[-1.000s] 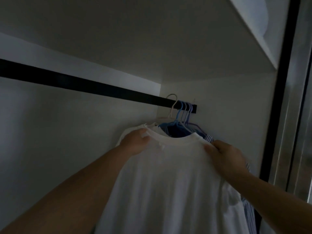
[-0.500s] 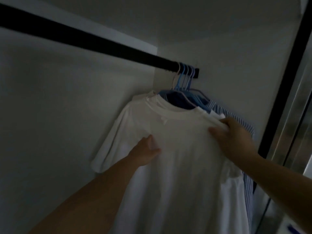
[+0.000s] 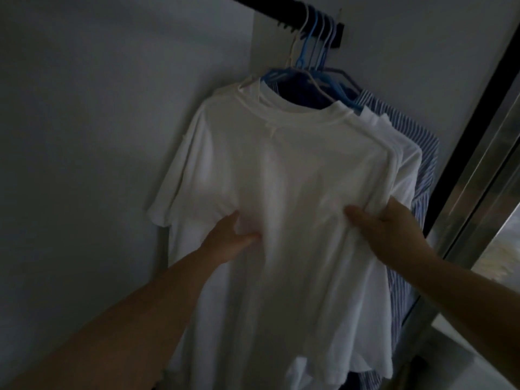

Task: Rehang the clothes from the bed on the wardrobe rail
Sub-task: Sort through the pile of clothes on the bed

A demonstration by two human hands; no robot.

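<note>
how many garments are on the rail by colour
white t-shirts: 2, the front t-shirt and a second white t-shirt behind it
dark blue garment: 1
blue striped shirt: 1
total: 4 that can be told apart, hung on the rail; more may hide behind

wardrobe rail (image 3: 281,18) cut off at top, right fingers (image 3: 394,209) behind white T-shirt (image 3: 281,192)

One black wardrobe rail (image 3: 270,9) carries the garments. About five hanger hooks (image 3: 318,26) crowd its right end: one pale, the rest blue. Below the rail hang two white T-shirts (image 3: 281,192), one dark blue garment (image 3: 301,94) and one blue striped shirt (image 3: 422,170). Two hands, the left hand (image 3: 228,240) and right hand (image 3: 391,229), are on the front T-shirt.
</note>
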